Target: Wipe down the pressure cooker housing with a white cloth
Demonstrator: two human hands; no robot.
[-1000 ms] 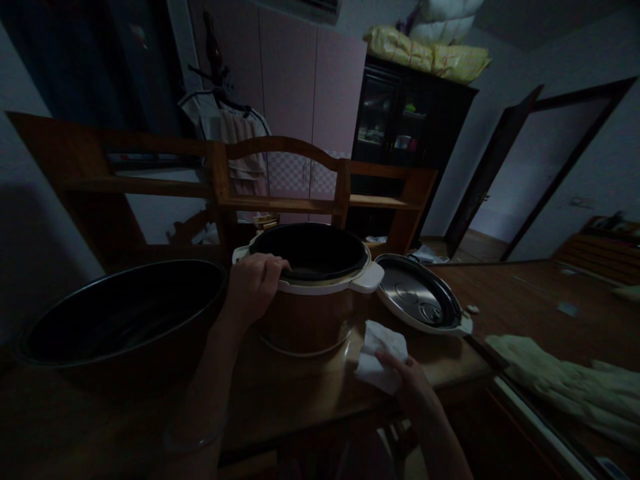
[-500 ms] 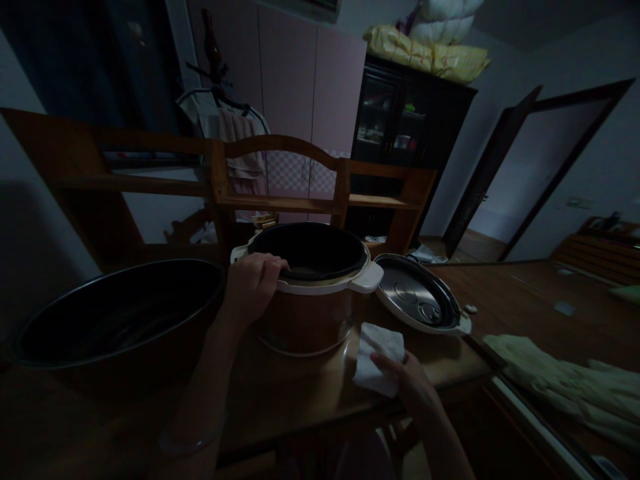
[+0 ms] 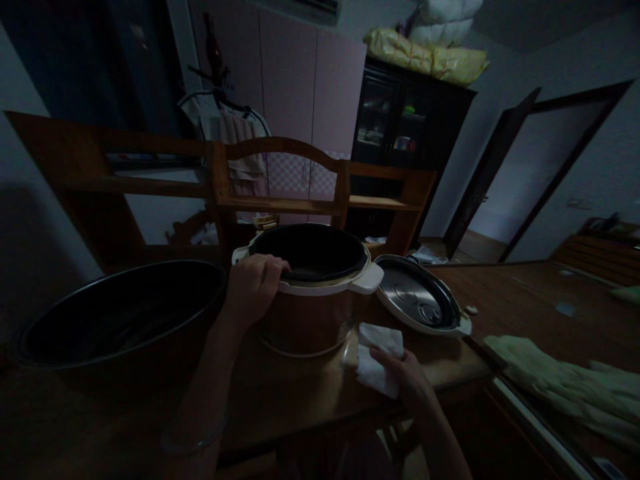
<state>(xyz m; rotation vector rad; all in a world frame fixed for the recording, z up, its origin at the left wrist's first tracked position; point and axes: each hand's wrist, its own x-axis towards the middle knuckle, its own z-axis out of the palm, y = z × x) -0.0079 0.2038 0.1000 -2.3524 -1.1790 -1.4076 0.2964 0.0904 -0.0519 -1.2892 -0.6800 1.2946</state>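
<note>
A copper-coloured cooker pot [image 3: 305, 313] with a white rim and a dark inner bowl stands on the wooden table [image 3: 300, 393]. My left hand [image 3: 253, 288] is closed over its near-left rim. My right hand [image 3: 406, 379] grips a folded white cloth [image 3: 376, 358] and presses it on the tabletop just right of the pot's base. The pot's lid [image 3: 419, 297] lies upturned, shiny side up, to the right of the pot.
A large dark metal basin [image 3: 115, 313] sits at the left of the table. A wooden shelf unit [image 3: 280, 193] stands behind the pot. Pale green cloth [image 3: 565, 383] lies at the right. A dark cabinet [image 3: 407, 127] and a doorway [image 3: 530, 173] are beyond.
My right hand has slid the white cloth a little left, closer to the pot's base. My left hand has stayed on the rim.
</note>
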